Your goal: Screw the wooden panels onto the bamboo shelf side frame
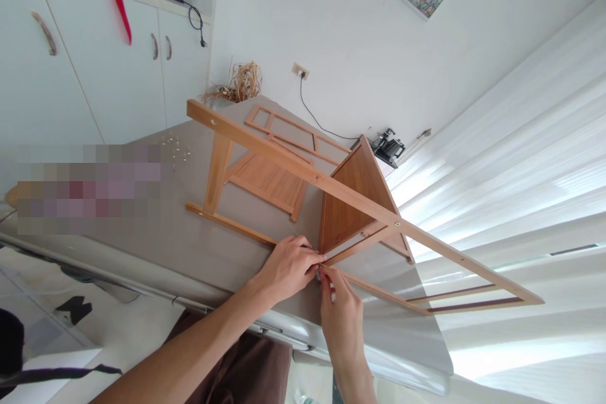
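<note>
Wooden frame [350,197] stands on its side along the near edge of the grey table [199,265], its 2 long rails joined by crosspieces. The left hand [291,265] is clamped on the lower rail [237,225], fingers bent over the wood. The right hand [341,306] meets it there, thumb and forefinger together at the tips against the same rail; whether they pinch a small part I cannot tell. A metal fitting [398,224] shows in the upper rail [284,160]. Just beyond the hands, a wooden panel [367,173] slants upward behind that rail. Farther back, 1 slatted panel [269,180] lies flat on the table, with a ladder-like frame [293,123] just beyond it. Small pieces [187,153] are scattered to the left, near a blurred patch. Dried stems [247,81] sit at the far corner, and a black appliance [391,148] stands near the curtains [521,170].
</note>
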The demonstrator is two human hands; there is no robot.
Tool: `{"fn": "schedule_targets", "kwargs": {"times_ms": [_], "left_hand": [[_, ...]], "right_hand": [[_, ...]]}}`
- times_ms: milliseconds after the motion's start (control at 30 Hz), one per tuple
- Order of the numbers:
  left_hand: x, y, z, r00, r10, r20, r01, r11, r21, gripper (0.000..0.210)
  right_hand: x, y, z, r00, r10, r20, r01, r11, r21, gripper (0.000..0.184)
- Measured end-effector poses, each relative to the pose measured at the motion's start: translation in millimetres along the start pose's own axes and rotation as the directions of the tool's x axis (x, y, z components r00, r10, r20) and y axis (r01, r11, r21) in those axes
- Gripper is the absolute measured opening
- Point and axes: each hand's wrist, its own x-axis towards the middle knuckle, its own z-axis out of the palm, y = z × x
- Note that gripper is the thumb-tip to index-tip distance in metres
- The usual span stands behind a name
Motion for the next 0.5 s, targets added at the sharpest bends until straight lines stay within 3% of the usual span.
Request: {"fn": "schedule_targets", "kwargs": {"times_ms": [200, 500], "left_hand": [[-0.5, 0.8, 0.2, 1.0, -0.006, -0.007, 0.006, 1.0, 0.006, 0.029], [-0.6, 0.1, 0.9, 1.0, -0.004, 0.001, 0.004, 1.0, 0.016, 0.031]], "right_hand": [[0.2, 9.4, -4.0, 0.986, 0.166, -0.035, -0.162, 0.983, 0.092, 0.034], [2.4, 4.8, -5.9, 0.964, 0.267, -0.002, -0.262, 0.944, 0.2, 0.035]]}}
